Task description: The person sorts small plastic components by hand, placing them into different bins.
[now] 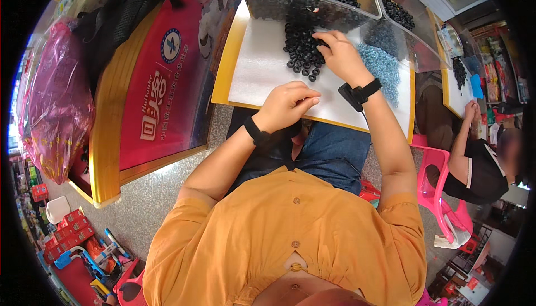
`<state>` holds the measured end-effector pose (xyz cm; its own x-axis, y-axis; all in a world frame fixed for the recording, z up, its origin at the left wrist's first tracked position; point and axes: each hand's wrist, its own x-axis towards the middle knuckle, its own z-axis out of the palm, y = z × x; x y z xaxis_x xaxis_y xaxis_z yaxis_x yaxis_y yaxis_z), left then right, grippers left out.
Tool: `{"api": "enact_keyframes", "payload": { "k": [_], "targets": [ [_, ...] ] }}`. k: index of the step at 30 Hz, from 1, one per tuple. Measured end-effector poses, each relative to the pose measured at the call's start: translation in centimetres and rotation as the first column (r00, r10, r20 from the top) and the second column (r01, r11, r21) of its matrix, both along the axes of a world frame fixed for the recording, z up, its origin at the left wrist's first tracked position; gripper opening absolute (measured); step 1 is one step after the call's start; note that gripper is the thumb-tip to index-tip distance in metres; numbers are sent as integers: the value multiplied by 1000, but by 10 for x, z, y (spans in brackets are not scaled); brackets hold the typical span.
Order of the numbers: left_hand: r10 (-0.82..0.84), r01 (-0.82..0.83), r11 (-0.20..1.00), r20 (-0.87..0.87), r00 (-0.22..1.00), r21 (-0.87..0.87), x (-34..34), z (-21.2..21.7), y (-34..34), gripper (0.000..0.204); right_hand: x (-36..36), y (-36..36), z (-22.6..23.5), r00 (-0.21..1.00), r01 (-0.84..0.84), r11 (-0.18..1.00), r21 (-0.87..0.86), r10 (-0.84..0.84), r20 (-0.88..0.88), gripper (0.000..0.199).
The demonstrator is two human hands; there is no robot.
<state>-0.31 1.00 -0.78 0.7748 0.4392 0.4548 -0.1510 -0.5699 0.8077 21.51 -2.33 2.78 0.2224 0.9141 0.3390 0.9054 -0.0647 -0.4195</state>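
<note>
A pile of small black rings (304, 55) lies on the white sheet (254, 60) covering the yellow-edged table. My right hand (343, 57) reaches into the pile's right edge. Its fingers are bent and closing at the rings, and what lies between their tips I cannot make out. Nearer to me, my left hand (287, 104) is held over the table's front edge. Its fingers are curled and pressed toward the thumb, hiding whatever they hold. Past the right hand spreads a heap of small pale-blue pieces (382, 74).
A clear plastic bin (307, 4) full of black rings stands at the table's far side, with another clear bin (410, 35) to its right. At left is a yellow-framed cabinet (109, 133) bearing a pink bag (58, 99). A person (480, 163) works at another table on the right, near a pink chair (432, 180).
</note>
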Motion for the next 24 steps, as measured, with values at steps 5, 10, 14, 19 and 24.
{"api": "enact_keyframes", "payload": {
  "k": [5, 10, 14, 19, 24],
  "targets": [
    [-5, 6, 1000, 6, 1000, -8, -1, -1, -1, 12, -1, -11, 11, 996, 49, 985, -167, -61, -68, 23],
    [16, -15, 999, -17, 1000, 40, 0, -2, 0, 11, -5, -36, 7, 997, 49, 986, -158, -57, -47, 25],
    [10, -10, 1000, 7, 1000, 22, 1, -2, -1, 12, -6, -49, 5, 998, 22, 983, -183, -34, -60, 25],
    [14, -13, 999, -19, 1000, 42, 0, -3, -2, 12, -6, -48, 14, 995, 69, 986, -149, -80, -67, 23],
    [28, -25, 996, -33, 999, 88, -2, -1, -4, 11, 7, -19, 17, 993, 109, 985, -133, -102, 57, 22]
  ]
}}
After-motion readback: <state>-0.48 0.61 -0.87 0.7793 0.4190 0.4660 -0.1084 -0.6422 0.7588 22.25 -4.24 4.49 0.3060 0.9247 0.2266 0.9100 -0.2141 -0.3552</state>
